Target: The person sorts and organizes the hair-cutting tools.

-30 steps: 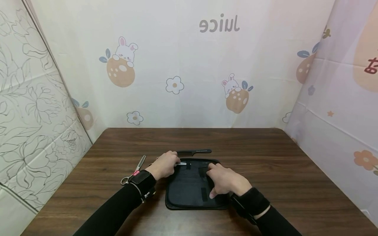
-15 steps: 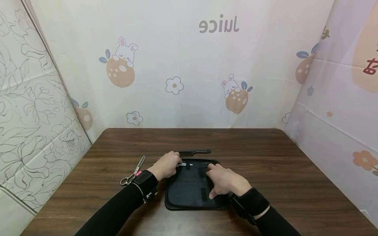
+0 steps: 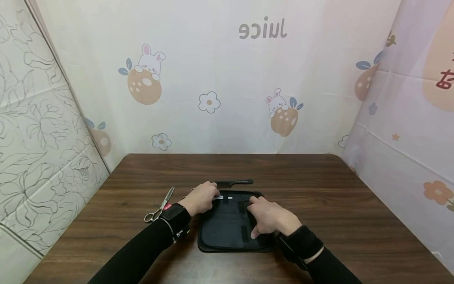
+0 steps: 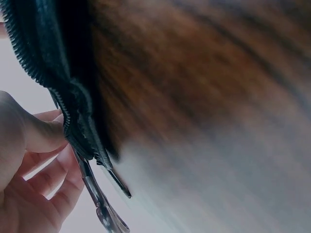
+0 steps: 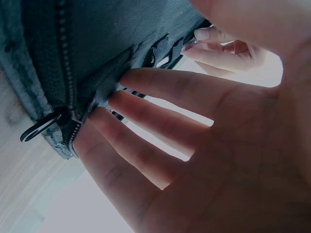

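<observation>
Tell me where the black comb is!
In the head view, the black comb lies on the table just beyond the black case, its left end appearing right beside the left hand.

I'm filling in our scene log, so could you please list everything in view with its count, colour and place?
Case: 1, black, on the table, middle front
Held tool: 1, silver, probably scissors, in the left hand
Loose scissors: 1 pair, silver, on the table left of the case
Comb: 1, black, behind the case
Table: 1, brown, under everything
Printed sheeting: count unclear, pale, behind and beside the table
Wristbands: 2, black, one per wrist
Sleeves: 2, black, one per arm
Left hand: 1, at the case's far left
Right hand: 1, on the case's right side
</observation>
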Demonstrator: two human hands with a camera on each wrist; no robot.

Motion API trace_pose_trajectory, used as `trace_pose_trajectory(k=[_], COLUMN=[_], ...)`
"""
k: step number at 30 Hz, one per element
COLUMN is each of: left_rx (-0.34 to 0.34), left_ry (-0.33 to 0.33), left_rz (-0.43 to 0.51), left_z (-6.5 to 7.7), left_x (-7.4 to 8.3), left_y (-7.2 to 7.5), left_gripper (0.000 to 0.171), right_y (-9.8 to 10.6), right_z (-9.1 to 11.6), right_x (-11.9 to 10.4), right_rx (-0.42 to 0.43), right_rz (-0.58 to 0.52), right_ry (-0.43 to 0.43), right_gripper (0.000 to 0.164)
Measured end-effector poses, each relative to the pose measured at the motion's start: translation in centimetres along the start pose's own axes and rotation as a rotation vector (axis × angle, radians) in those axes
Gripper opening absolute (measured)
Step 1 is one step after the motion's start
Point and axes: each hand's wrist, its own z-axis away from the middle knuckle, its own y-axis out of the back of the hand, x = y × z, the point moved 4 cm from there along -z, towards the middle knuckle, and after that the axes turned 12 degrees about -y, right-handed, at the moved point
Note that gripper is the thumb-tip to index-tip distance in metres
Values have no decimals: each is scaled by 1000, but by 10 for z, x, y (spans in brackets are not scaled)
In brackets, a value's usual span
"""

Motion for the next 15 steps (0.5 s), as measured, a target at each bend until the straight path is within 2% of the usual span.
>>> trace_pose_trajectory(k=[10, 15], left_rx=[49, 17], left_ry=[-52, -11], left_rz=[35, 46], left_z=[0, -3], left_x=[4, 3], left_y=[3, 2], left_gripper=[26, 26], right_y=[0, 0], right_z=[0, 0], right_x=[0, -1], right_rx=[-4, -2], right_rz=[8, 9], right_ry=[1, -2], right_gripper=[62, 63])
